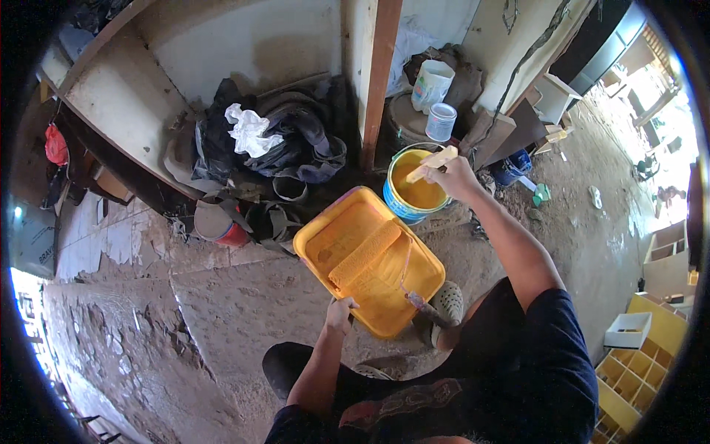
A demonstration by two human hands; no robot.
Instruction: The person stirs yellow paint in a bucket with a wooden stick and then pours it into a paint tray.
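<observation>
A yellow paint tray sits tilted in front of me, with a paint roller lying in it. The roller's sleeve is coated in yellow-orange paint, and its handle rests over the tray's near right edge. My left hand is closed on the tray's near left rim. Over a blue paint bucket just beyond the tray, my right hand grips a flat wooden stick. Yellow paint shows inside the bucket. The stick is held above the bucket's far right rim.
Behind the bucket stand a small paint can and a white plastic container. Black bags and cloths with a crumpled white rag lie at the back left. A wooden post rises between them. A red can stands left of the tray.
</observation>
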